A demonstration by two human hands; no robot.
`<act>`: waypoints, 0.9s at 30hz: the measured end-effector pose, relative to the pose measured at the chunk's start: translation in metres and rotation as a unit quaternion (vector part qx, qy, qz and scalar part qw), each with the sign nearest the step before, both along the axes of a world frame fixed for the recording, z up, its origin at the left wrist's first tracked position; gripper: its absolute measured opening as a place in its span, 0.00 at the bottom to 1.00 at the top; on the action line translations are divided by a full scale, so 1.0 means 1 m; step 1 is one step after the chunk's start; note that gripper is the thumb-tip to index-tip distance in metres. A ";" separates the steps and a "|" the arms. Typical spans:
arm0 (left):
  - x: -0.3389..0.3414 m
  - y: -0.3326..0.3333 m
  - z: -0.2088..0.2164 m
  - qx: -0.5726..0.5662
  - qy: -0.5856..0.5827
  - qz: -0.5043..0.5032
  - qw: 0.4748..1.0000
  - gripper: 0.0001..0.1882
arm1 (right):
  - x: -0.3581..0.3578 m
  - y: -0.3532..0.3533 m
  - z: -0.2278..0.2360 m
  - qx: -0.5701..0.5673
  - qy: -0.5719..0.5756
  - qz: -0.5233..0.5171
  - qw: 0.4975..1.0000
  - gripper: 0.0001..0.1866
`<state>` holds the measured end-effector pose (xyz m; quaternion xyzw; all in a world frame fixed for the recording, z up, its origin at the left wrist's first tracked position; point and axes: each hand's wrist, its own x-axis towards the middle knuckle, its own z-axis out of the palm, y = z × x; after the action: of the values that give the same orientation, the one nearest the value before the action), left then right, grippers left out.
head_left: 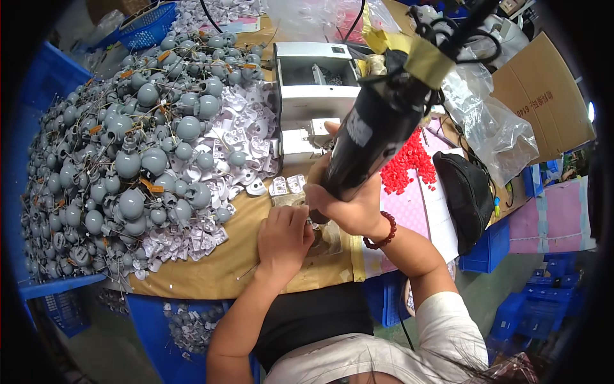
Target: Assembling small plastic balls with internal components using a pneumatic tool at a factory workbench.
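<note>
My right hand [350,210] is wrapped round a black electric screwdriver [371,137], which stands tilted with its lower end down at the work spot. Close beside that end, my left hand [283,238] has its fingers curled down on a small piece. The piece is mostly hidden by my fingers, so I cannot make it out. Just beyond the left hand lie small white plastic parts [288,185]. A white-and-grey box-shaped machine [313,93] with an open top tray stands behind them, partly covered by the screwdriver.
A big heap of grey ball-shaped housings with wires [131,166] fills the left, with white plastic parts [249,125] along its edge. To the right are small red pieces [407,165], a black pouch [465,198], clear plastic bags [492,121] and a cardboard box [543,96].
</note>
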<state>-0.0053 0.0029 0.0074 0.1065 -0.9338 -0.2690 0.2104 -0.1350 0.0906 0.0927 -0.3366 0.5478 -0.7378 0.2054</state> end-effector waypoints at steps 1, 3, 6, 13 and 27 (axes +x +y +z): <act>0.000 0.000 0.000 -0.001 -0.006 0.002 1.000 0.16 | 0.003 0.001 -0.004 -0.014 0.001 0.003 1.000 0.19; 0.001 0.000 0.000 -0.001 -0.012 0.005 1.000 0.15 | 0.005 0.002 -0.007 -0.010 0.024 -0.002 1.000 0.19; -0.001 0.000 0.001 0.000 -0.006 0.006 1.000 0.15 | 0.004 0.006 -0.012 0.012 0.058 -0.007 0.998 0.19; -0.001 0.000 0.000 -0.001 0.001 0.007 1.000 0.13 | 0.009 0.005 -0.016 0.007 0.016 -0.017 1.000 0.17; 0.000 -0.005 0.002 0.028 0.003 -0.003 1.000 0.15 | 0.003 0.019 -0.027 0.017 0.371 0.022 0.928 0.42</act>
<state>-0.0050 -0.0022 0.0092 0.1090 -0.9255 -0.2959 0.2096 -0.1322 0.1098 0.0657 -0.5944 0.5899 -0.5465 0.0093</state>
